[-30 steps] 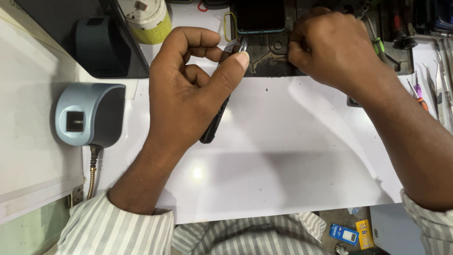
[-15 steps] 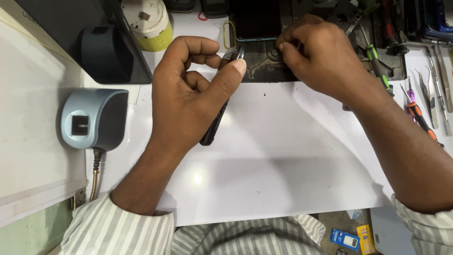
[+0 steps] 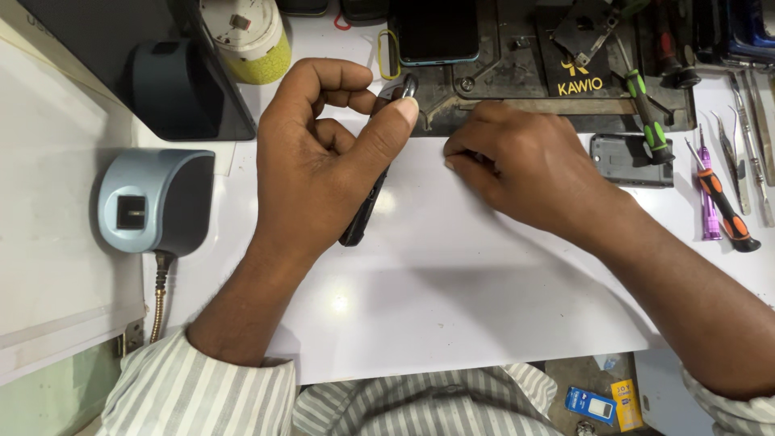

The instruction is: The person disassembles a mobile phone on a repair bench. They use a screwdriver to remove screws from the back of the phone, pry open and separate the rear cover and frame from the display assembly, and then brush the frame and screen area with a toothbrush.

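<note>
My left hand (image 3: 323,169) is closed around a slim black-handled tool (image 3: 361,218). Its metal tip (image 3: 408,85) sticks out between thumb and forefinger, near the edge of a black work mat (image 3: 517,73). My right hand (image 3: 525,173) rests on the white table (image 3: 452,307) just below the mat, fingers bunched together with the tips pressed on the surface. Whether anything small sits under those fingertips is hidden. A dark phone (image 3: 436,32) lies on the mat beyond both hands.
A blue-grey scanner box (image 3: 153,202) with a cable sits at the left. A white and yellow tub (image 3: 246,32) stands at the back. At the right lie a green screwdriver (image 3: 646,109), an orange-black screwdriver (image 3: 726,210), tweezers (image 3: 751,161) and a small grey case (image 3: 630,160).
My right hand has come off the black mat, down and left onto the white table. My left hand keeps hold of the tool in about the same place.
</note>
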